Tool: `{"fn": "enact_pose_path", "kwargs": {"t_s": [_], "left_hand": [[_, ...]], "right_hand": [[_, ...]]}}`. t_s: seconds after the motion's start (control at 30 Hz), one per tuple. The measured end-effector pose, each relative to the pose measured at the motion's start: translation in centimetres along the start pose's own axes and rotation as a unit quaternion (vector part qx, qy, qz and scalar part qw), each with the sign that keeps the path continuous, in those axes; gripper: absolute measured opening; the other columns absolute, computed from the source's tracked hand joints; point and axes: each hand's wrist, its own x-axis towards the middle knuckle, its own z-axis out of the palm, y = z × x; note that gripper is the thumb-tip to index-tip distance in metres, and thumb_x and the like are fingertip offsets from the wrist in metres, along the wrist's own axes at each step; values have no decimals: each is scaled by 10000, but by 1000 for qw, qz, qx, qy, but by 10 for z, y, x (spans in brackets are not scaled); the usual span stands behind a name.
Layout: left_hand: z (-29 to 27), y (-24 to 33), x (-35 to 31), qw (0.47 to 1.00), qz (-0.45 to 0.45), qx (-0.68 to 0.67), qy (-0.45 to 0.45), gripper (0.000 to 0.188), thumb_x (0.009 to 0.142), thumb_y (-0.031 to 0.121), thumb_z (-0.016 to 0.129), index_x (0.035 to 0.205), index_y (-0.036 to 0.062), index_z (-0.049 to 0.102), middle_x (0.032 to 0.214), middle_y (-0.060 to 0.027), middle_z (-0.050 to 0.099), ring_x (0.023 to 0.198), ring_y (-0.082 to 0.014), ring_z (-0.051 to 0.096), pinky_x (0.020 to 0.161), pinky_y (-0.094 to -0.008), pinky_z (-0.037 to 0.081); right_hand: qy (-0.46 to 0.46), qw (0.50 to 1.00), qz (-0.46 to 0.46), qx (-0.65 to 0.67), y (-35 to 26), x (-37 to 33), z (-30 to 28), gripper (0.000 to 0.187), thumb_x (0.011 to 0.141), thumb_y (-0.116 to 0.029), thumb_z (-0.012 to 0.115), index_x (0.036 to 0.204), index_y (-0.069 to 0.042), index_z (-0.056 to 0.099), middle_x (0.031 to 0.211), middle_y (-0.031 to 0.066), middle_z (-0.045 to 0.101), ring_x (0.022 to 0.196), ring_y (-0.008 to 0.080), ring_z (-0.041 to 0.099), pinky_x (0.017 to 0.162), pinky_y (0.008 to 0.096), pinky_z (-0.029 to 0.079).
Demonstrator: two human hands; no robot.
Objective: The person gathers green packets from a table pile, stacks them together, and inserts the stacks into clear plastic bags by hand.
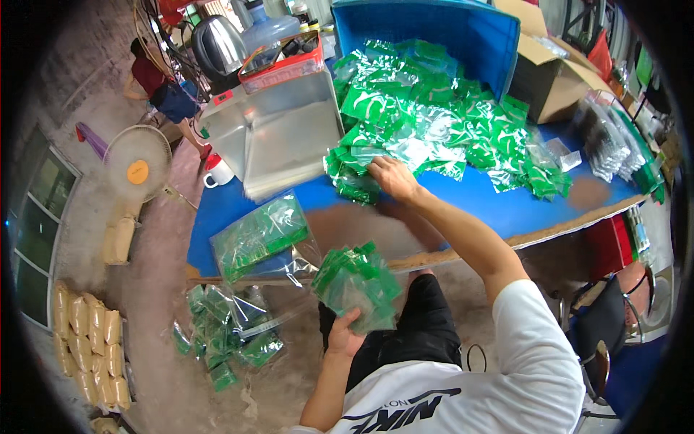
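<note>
My left hand [347, 334] grips a fanned stack of flat green and clear packets [358, 286] above my lap, in front of the table edge. My right hand [392, 178] reaches over the table to the near left edge of a big heap of shiny green packets [412, 108]. Its fingers are bent and closed on a green packet [367, 160] there; the fingertips are partly hidden. The heap spills from a blue bin [426, 18] lying on its side. A clear bag with green packets [262, 239] lies at the table's front left.
On the blue table [463, 199] stand a metal tray [289, 137] with clear bags, a red-lidded white mug [218, 172] and a cardboard box [557, 72]. More filled bags [231, 325] lie on the floor. A fan [137, 165] and another person [163, 83] are at left, a chair [600, 322] at right.
</note>
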Motion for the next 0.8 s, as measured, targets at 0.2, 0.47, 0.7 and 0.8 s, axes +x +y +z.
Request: {"fn": "enact_pose_path", "kwargs": {"t_s": [0.2, 0.47, 0.7, 0.8], "left_hand": [[-8, -5, 3, 1000, -3, -14, 10, 609, 821, 7, 653, 1401, 25, 469, 1359, -139, 559, 1285, -339, 514, 1124, -501, 385], [-3, 2, 3, 1000, -18, -4, -3, 620, 819, 41, 684, 1400, 66, 470, 1323, -81, 570, 1250, -282, 541, 1083, -476, 427], [7, -1, 11, 999, -14, 18, -23, 622, 837, 78, 705, 1407, 46, 456, 1334, -91, 568, 1252, -282, 542, 1092, -469, 419], [6, 2, 7, 999, -7, 21, -30, 617, 847, 90, 701, 1410, 43, 453, 1346, -97, 564, 1263, -288, 536, 1099, -473, 411]], "right_hand": [[242, 881, 273, 301, -23, -28, -66, 128, 942, -119, 629, 989, -3, 657, 853, 156, 659, 683, 278, 636, 625, 381, 490], [140, 605, 543, 565, 10, -119, -83, 280, 991, -235, 602, 957, 26, 699, 825, 63, 683, 690, 165, 633, 615, 355, 541], [71, 893, 413, 162, -40, -134, -152, 176, 937, -177, 668, 997, -15, 700, 754, 144, 664, 592, 192, 624, 576, 333, 499], [109, 953, 226, 167, -80, -116, -123, 138, 876, -131, 715, 988, -62, 671, 818, 113, 656, 672, 275, 661, 599, 383, 526]]}}
